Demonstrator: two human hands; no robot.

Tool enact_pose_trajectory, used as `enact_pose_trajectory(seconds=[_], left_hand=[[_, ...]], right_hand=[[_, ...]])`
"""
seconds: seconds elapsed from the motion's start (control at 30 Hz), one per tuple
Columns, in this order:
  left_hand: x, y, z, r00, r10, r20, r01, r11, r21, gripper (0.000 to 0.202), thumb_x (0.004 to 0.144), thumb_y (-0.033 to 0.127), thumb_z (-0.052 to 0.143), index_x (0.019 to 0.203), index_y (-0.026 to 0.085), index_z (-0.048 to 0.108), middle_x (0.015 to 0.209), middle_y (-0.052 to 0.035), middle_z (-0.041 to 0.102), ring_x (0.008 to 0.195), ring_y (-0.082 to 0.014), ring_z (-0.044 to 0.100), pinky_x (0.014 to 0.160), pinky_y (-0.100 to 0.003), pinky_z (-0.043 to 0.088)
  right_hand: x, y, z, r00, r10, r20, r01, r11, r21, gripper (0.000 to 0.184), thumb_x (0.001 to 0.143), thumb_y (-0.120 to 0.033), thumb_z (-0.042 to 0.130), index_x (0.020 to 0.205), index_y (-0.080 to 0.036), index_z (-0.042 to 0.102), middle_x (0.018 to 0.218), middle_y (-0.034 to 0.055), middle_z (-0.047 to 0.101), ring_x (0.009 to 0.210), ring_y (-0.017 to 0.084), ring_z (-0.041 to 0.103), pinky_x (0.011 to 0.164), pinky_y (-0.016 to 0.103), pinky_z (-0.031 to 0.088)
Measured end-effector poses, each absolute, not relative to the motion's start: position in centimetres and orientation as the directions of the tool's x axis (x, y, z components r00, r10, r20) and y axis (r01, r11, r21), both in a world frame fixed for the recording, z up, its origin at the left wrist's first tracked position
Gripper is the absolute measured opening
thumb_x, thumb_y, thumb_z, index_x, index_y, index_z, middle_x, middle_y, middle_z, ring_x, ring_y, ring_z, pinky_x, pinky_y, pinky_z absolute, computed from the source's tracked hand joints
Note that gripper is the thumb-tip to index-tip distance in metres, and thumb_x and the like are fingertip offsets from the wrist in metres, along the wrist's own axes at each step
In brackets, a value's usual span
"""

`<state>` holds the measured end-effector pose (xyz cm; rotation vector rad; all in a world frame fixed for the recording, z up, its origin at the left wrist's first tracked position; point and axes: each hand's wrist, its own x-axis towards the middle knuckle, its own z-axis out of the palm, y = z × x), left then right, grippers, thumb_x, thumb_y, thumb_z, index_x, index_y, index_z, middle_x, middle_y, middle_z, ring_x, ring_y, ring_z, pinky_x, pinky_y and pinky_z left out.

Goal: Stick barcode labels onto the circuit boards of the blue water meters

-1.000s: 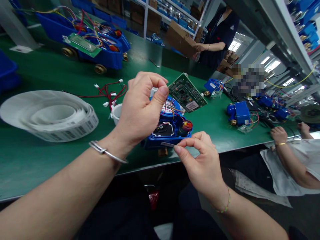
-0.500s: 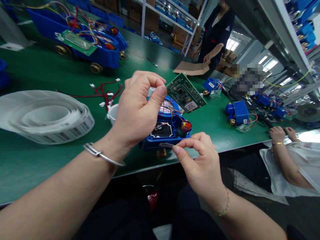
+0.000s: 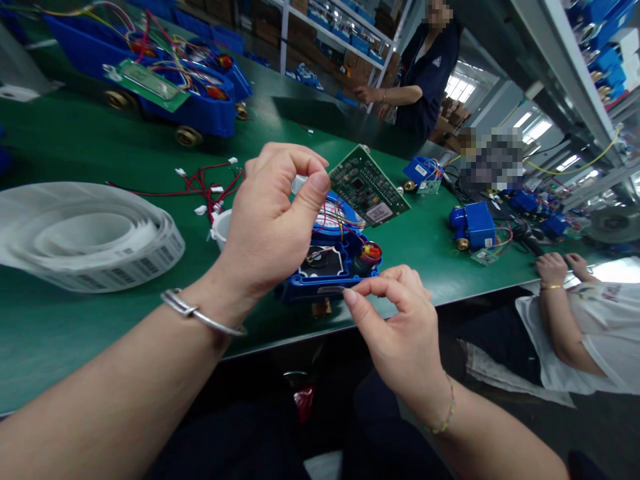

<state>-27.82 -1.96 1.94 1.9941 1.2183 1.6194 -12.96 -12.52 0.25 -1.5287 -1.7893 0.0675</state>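
My left hand (image 3: 280, 213) is closed, pinching a green circuit board (image 3: 369, 185) by its left corner between thumb and fingers. The board is tilted above an open blue meter housing (image 3: 300, 291) and has a pale sticker near its lower corner. Wires run down behind it. Inside the housing are a black part (image 3: 323, 263) and a cylinder with a red and yellow top (image 3: 370, 253). My right hand (image 3: 395, 320) is closed in a pinch on one end of a small pale label (image 3: 333, 290), held against or just before the housing's front wall; contact is unclear.
A roll of barcode labels (image 3: 95, 237) lies left on the green table (image 3: 240, 327). Red wires with white connectors (image 3: 213, 190) lie behind my left hand. Blue housings (image 3: 145, 87) stand at back left, another meter (image 3: 473, 225) at right. One person (image 3: 430, 73) stands opposite; another (image 3: 570, 320) sits at right.
The cardboard sheet that the person opposite held is gone from view, and that person's arm now reaches left. My hands keep nearly the same pose with the board and label.
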Motion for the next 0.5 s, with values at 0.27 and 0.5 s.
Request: enact_pose_trajectory(seconds=[0.27, 0.5], left_hand=[[-27.9, -1.7, 1.6, -0.007, 0.746, 0.666, 0.411, -0.605, 0.682, 0.026, 0.098, 0.029, 0.049, 0.099, 0.007, 0.063, 0.110, -0.0038, 0.064, 0.107, -0.0161, 0.058, 0.101, -0.038, 0.041], [-27.9, -1.4, 1.2, -0.027, 0.729, 0.684, 0.384, -0.624, 0.680, 0.021, 0.098, 0.031, 0.051, 0.095, 0.013, 0.061, 0.109, -0.0054, 0.064, 0.107, -0.0185, 0.059, 0.103, -0.043, 0.039]], right_hand=[[-13.0, -12.7, -0.1, 0.058, 0.845, 0.531, 0.822, 0.262, -0.506, 0.008, 0.086, -0.032, 0.069, 0.085, -0.024, 0.071, 0.079, 0.0006, 0.059, 0.086, 0.021, 0.056, 0.081, 0.038, 0.039], [-13.9, -12.2, -1.8, 0.177, 0.791, 0.585, 0.778, 0.251, -0.575, 0.018, 0.084, -0.032, 0.073, 0.083, -0.020, 0.059, 0.087, 0.0008, 0.055, 0.087, 0.020, 0.056, 0.083, 0.040, 0.038]])
